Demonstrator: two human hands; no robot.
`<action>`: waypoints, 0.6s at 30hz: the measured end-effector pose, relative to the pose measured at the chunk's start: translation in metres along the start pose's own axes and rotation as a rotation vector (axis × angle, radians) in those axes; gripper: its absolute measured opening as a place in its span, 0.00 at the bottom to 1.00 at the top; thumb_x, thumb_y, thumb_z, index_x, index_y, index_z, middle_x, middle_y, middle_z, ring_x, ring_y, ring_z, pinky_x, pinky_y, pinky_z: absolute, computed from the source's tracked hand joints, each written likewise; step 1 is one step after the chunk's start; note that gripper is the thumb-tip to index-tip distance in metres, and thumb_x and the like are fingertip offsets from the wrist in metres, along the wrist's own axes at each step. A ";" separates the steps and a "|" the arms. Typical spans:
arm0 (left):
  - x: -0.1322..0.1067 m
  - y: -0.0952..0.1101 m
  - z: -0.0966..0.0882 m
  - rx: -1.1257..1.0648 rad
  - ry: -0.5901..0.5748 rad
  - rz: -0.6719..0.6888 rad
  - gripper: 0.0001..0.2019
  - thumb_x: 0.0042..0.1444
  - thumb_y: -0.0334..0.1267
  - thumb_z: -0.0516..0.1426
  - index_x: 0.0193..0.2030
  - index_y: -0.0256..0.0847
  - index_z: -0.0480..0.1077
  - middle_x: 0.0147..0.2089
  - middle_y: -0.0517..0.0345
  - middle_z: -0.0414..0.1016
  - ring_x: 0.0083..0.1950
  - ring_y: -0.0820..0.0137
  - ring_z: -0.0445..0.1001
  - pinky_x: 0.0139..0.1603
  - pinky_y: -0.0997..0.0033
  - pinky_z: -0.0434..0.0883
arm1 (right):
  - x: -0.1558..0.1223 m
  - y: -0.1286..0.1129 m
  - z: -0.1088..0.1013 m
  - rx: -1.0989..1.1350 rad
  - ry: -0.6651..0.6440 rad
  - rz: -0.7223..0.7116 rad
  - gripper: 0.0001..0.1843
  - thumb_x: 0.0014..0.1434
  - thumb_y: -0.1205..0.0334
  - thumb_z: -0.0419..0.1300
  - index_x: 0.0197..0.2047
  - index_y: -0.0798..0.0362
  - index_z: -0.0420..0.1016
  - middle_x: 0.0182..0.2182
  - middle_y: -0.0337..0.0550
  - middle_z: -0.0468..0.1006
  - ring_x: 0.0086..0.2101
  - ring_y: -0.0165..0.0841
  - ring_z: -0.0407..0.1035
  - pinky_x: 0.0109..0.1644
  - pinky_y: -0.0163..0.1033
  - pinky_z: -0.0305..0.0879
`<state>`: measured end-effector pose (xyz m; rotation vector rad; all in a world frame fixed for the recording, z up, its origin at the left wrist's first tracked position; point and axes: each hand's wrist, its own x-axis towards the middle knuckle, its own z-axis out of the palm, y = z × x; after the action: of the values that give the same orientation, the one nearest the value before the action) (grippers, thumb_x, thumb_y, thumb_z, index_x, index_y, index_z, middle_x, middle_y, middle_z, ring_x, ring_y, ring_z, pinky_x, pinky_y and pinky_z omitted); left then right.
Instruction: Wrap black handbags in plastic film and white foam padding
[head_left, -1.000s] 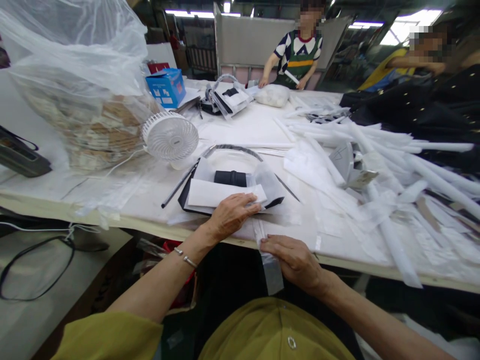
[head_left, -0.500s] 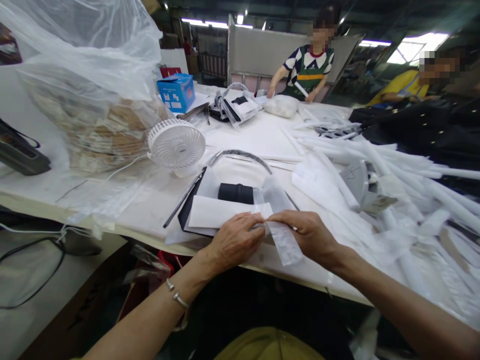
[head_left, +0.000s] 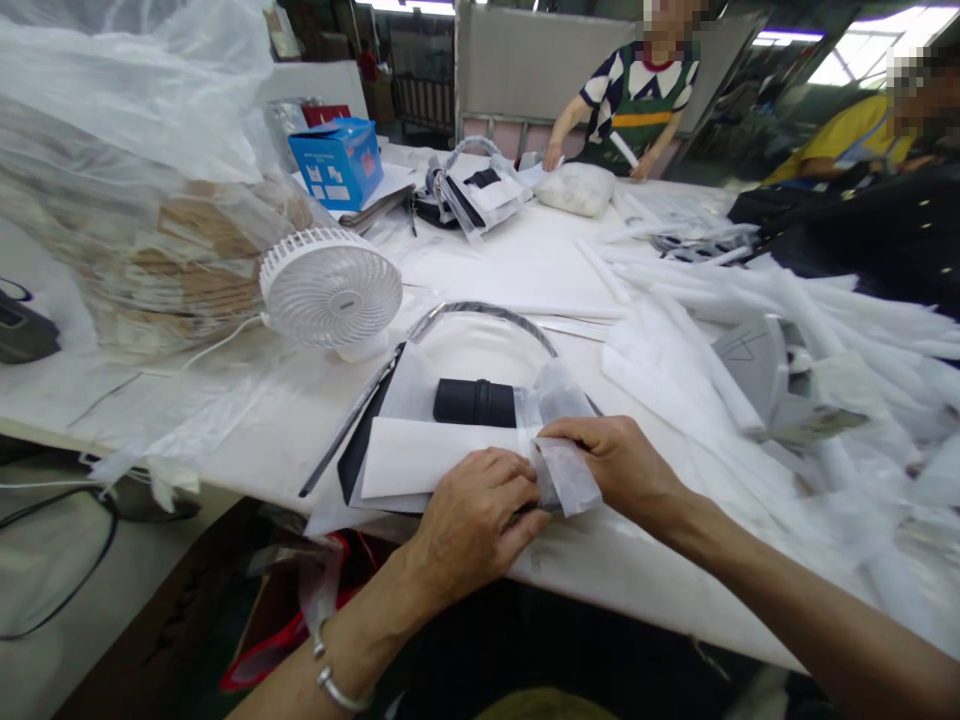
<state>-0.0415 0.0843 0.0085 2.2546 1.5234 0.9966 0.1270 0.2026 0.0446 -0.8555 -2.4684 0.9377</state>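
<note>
Finding: the left hand (head_left: 480, 525) and right hand (head_left: 622, 465) now meet at the near edge of the tabletop (head_left: 525, 262), at 6 o'clock in view. A second ago the right hand was at the very edge, with the clear strip (head_left: 571, 478) hanging over it, while the left hand lay flat on the paper (head_left: 435, 455). Half a second ago the strip lay out long on the tabletop between the two hands.

Present state: the strip is pulled in against the paper's 3 o'clock end and shows shorter, partly bunched. The left grip is narrow, with its fingertips curled down onto the strip's left end where it meets the paper. The right grip is a pinch, thumb and fingers closed on the strip's upper edge. The black roll (head_left: 474, 402) lies just beyond the paper at 12 o'clock, untouched.

Assessment: the strip has come off the edge to the paper, so the work is now at fitting the two together.

Surroundings: the fan (head_left: 330, 290) stands at 10 o'clock, and loose white sleeves (head_left: 750, 300) lie at 2 o'clock.
</note>
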 end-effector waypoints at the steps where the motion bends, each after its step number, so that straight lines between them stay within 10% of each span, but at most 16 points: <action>1: 0.000 0.000 0.000 0.001 0.001 -0.004 0.03 0.60 0.36 0.58 0.40 0.41 0.71 0.44 0.55 0.76 0.48 0.63 0.72 0.50 0.59 0.69 | 0.000 0.001 0.000 0.013 0.001 0.022 0.12 0.53 0.73 0.58 0.34 0.52 0.82 0.28 0.36 0.82 0.27 0.32 0.74 0.31 0.32 0.66; 18: 0.003 -0.005 -0.001 0.030 -0.003 0.024 0.03 0.59 0.34 0.58 0.40 0.41 0.70 0.44 0.54 0.78 0.46 0.63 0.75 0.50 0.60 0.70 | 0.017 0.006 0.001 0.245 -0.055 0.250 0.05 0.52 0.67 0.62 0.28 0.54 0.80 0.19 0.35 0.75 0.20 0.26 0.65 0.23 0.29 0.61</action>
<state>-0.0449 0.0889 0.0082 2.2992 1.5229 0.9836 0.1166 0.2168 0.0417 -1.0799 -2.2612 1.3336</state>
